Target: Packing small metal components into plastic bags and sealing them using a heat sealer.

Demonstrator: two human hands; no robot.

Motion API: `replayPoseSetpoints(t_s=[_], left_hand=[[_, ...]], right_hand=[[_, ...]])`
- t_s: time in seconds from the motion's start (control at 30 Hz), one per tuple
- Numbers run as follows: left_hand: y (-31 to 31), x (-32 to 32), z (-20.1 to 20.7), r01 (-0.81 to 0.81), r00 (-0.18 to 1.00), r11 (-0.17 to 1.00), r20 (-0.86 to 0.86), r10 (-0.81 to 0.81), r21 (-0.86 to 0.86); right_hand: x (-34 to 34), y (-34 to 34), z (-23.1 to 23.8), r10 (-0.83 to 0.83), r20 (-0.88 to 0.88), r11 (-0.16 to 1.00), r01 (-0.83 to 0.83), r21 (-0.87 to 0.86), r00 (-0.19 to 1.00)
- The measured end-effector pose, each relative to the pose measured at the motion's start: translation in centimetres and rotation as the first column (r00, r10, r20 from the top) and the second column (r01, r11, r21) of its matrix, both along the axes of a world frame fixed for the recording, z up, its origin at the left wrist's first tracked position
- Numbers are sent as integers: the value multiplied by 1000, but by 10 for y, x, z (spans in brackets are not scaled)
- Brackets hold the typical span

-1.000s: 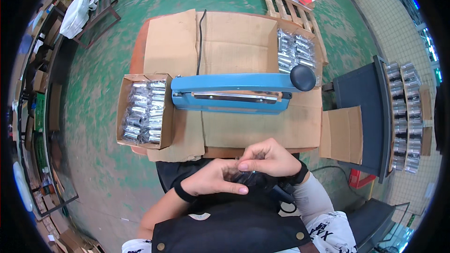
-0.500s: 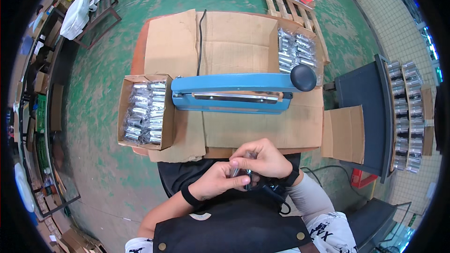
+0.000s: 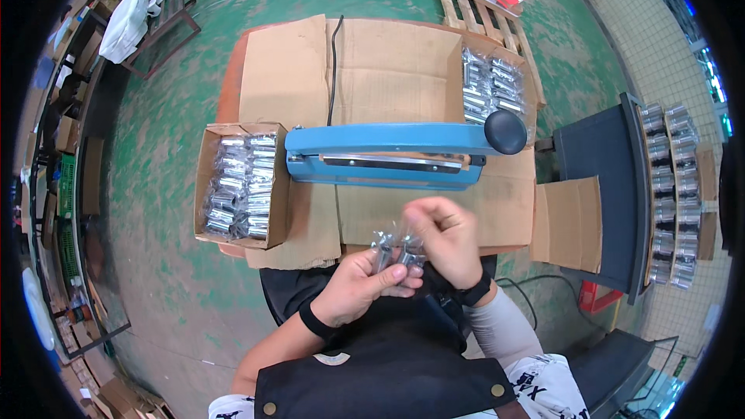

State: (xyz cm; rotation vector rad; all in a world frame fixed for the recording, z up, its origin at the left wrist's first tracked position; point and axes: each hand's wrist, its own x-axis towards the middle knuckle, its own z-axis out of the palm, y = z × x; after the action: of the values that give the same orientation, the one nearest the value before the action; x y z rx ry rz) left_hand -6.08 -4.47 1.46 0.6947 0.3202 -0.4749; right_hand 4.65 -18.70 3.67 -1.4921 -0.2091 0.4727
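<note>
Over my lap at the table's front edge, my left hand [image 3: 358,287] is closed round a clear plastic bag [image 3: 407,245] with shiny metal cylindrical parts inside. My right hand [image 3: 453,242] is just above it, thumb and forefinger pinched at the bag's upper end; the exact grip is partly blurred. Beyond the hands lies a blue impulse sealer [image 3: 388,138] with a round black knob [image 3: 505,132] at the right end of its arm. The arm is raised a little off the sealing strip.
An open carton [image 3: 279,209] of bagged metal parts stands left of the sealer, another [image 3: 454,70] at the far right. Cardboard [image 3: 396,54] covers the table, with a black cable [image 3: 335,70] across it. Metal cylinders [image 3: 663,178] stand in rows on a dark cart [image 3: 597,178] at right.
My right hand has moved up and away from the left, to the bag's upper end. The bag now shows more fully and sits slightly higher in my left hand.
</note>
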Motion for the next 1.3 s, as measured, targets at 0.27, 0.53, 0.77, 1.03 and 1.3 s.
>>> replayPoseSetpoints(t_s=[0.27,0.53,0.77,1.03,1.3], left_hand=[[11,47,-19,-220,975,975,-29,220,-13],[8,90,-24,-189,981,980,-59,186,-65],[16,102,-17,-171,982,980,-97,162,-97],[25,99,-16,-168,980,982,-125,156,-89],[30,97,-15,-77,959,997,-273,69,-20]], right_hand=[[59,-46,91,-342,718,893,447,48,606],[131,-1,116,254,827,904,180,-387,502],[136,4,102,315,722,840,174,-515,616],[152,-8,43,542,519,641,75,-764,661],[153,-5,36,458,348,713,-104,-693,818]])
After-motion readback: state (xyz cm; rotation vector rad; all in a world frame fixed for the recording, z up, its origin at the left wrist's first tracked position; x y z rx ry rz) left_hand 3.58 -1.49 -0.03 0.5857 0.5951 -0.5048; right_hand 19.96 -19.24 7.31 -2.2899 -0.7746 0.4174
